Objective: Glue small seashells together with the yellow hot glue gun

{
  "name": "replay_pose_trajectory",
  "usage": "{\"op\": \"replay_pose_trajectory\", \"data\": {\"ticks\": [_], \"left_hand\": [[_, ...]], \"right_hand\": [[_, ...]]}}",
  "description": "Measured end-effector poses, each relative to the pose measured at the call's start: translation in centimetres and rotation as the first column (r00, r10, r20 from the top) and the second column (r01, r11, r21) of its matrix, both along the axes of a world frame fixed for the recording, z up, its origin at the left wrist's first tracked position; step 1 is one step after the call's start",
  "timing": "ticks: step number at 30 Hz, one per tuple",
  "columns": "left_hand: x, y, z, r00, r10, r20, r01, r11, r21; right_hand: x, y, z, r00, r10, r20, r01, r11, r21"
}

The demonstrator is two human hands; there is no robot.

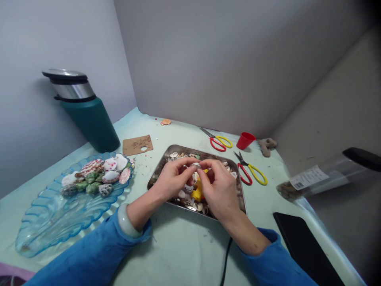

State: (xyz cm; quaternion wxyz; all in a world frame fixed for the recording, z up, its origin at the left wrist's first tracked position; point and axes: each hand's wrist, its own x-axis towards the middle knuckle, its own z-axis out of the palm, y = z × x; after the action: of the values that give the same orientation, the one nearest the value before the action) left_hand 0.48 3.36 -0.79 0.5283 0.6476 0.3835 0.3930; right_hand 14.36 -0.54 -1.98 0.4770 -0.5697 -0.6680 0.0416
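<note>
Above a metal tray, my left hand and my right hand meet fingertip to fingertip. Both are closed in a pinch around a small pale shell, partly covered by the fingers. Many small shells fill the tray below. Among them a yellow glue gun lies with its nozzle toward me; its body is mostly hidden behind my right hand. A black cord runs from under my right forearm to the front edge.
On the left, a blue glass dish holds shells and green stones, with a teal bottle behind. Beyond the tray are brown card, two scissors and a red cup. A clear container and a black phone-like slab are right.
</note>
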Motion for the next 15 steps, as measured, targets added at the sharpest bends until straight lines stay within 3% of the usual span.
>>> {"op": "replay_pose_trajectory", "data": {"ticks": [15], "left_hand": [[0.01, 0.10, -0.25, 0.999, 0.038, -0.005, -0.038, 0.999, -0.005]], "right_hand": [[-0.09, -0.01, -0.20, 1.000, 0.018, 0.012, -0.018, 1.000, -0.009]]}}
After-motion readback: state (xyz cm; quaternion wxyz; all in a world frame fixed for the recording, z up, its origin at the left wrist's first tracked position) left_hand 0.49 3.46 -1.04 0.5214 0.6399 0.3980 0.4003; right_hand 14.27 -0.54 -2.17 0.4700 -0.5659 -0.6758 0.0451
